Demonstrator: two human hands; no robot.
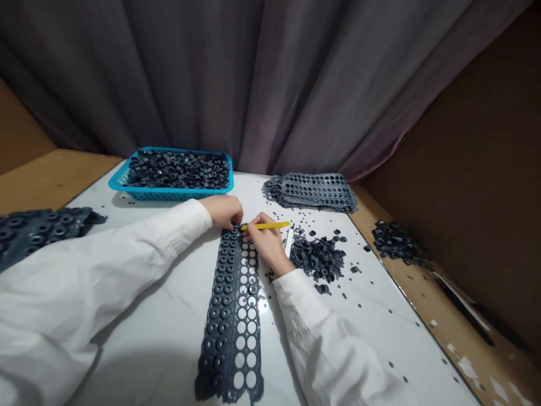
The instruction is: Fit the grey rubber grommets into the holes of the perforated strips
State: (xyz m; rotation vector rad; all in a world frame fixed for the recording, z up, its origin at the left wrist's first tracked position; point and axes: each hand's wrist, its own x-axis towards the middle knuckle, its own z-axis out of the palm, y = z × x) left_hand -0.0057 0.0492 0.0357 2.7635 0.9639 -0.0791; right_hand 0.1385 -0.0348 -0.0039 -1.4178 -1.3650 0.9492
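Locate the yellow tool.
In the head view, the yellow tool is near the centre, held in the right hand at the far end of the dark strip, near the left hand.

no text, label, brand, number or sign can be read anywhere in view.
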